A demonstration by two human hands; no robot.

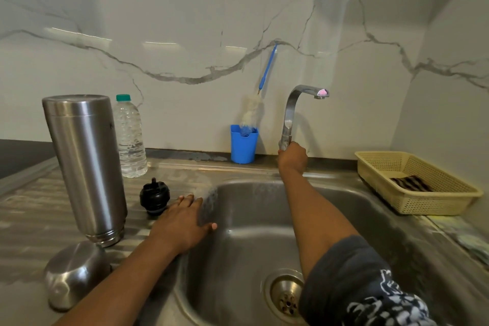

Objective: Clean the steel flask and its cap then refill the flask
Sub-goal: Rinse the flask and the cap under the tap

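The steel flask (87, 167) stands upside down on the ribbed drainboard at the left, mouth on the metal. Its steel cup cap (72, 275) lies in front of it, and the black inner stopper (154, 197) sits just right of the flask. My left hand (184, 222) rests flat on the sink's left rim beside the stopper, fingers spread, holding nothing. My right hand (292, 157) reaches to the back and grips the base of the chrome tap (291, 116). No water runs from the spout.
A plastic water bottle (130, 137) stands behind the flask. A blue cup (243, 145) holding a bottle brush (252, 111) sits at the wall. The steel sink basin (254, 219) has a drain at the front. A yellow basket (412, 180) with a dark cloth stands at the right.
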